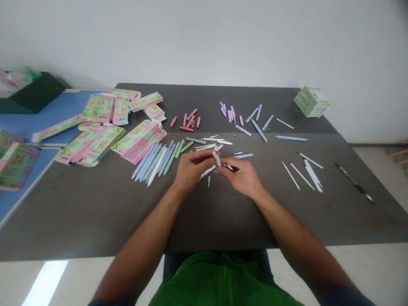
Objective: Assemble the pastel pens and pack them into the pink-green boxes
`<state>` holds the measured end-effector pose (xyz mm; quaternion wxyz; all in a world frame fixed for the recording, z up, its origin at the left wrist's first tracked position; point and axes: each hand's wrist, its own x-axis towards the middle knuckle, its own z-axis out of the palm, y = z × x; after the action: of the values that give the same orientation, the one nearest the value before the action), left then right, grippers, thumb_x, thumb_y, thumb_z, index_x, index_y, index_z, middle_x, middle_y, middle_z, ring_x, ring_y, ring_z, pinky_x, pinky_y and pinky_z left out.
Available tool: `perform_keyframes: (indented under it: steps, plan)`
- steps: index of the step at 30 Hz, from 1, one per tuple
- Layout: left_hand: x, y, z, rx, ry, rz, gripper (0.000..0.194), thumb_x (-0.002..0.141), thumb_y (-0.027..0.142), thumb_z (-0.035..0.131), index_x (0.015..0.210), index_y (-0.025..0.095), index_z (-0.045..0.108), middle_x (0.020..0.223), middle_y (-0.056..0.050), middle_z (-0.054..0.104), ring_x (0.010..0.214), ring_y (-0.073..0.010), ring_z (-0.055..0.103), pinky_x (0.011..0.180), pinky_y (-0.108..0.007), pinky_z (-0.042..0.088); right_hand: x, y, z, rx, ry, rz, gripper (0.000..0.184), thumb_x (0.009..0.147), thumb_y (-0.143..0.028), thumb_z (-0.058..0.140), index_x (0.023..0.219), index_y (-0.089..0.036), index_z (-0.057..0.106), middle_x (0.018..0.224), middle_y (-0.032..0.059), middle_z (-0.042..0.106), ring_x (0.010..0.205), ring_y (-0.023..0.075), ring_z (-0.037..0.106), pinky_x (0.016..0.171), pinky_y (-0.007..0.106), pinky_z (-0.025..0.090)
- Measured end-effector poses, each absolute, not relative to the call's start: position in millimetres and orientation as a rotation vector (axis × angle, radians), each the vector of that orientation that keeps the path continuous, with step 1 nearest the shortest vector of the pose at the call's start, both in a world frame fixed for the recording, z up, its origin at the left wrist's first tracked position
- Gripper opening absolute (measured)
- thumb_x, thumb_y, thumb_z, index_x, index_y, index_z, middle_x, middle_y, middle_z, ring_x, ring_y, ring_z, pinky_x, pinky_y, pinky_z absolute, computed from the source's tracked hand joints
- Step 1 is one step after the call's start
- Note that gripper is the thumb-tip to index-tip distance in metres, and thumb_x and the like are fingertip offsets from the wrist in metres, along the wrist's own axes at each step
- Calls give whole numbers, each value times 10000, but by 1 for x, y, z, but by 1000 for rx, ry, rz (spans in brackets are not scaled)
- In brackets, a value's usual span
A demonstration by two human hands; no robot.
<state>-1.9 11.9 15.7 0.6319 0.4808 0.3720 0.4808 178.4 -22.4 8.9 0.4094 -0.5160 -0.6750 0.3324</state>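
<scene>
Close together over the middle of the table, both my hands are closed in pinches. My left hand [191, 169] grips a short white pen part [216, 158] between thumb and fingers. My right hand [244, 175] pinches a small thin piece beside it, partly hidden by the fingers. Beyond my hands lie several white pen parts [225, 142] and a light blue pen part [245, 155]. Left of them is a row of blue, green and white pens [156, 161], with short green parts [186, 146] at its right end. A small blue piece [209, 181] lies just below the hands.
Pink-and-green boxes [137, 140] are heaped at the left. Farther back lie red parts [190, 121], purple parts [232, 114] and blue barrels [259, 130]. To the right are white refills [302, 176], a black pen [355, 183] and a green box [311, 102].
</scene>
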Motion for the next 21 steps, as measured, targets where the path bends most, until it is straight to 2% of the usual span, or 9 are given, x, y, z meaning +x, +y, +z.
perform_keyframes:
  steps: [4,8,12,19,21]
  plan:
    - [-1,10,18,1129,828,1076,377,710,295,831,1065,180,780,968,-70,769,861,-200,690,827,-324,522,178,-23,13,-1354,-1602,950,225,868,-372,678,973,-197,774,781,5,694,681,155,566,636,265,413]
    - [-2,11,17,1298,886,1019,340,768,357,793,1042,157,784,913,-75,751,806,-183,652,781,-307,498,177,-23,16,-1353,-1575,1014,236,851,-398,693,905,-180,766,731,-12,655,643,134,522,607,255,385]
    - [-1,13,14,1429,897,1037,290,780,347,784,1003,162,789,861,-62,733,754,-159,602,748,-287,465,176,-23,16,-1333,-1621,999,227,869,-397,681,861,-182,755,734,-14,656,656,133,530,618,257,386]
    - [-2,11,18,1477,971,1109,202,780,330,771,909,175,781,808,-40,705,738,-161,590,735,-288,458,180,-25,17,-1301,-1660,769,252,906,-396,647,1058,-220,744,1000,61,724,725,163,602,621,284,458]
    - [-2,10,20,1508,1004,1110,193,766,317,776,901,180,781,807,-39,709,741,-165,597,733,-291,461,183,-26,21,-1286,-1631,651,251,921,-383,628,1095,-234,731,1053,74,719,804,188,636,664,306,492]
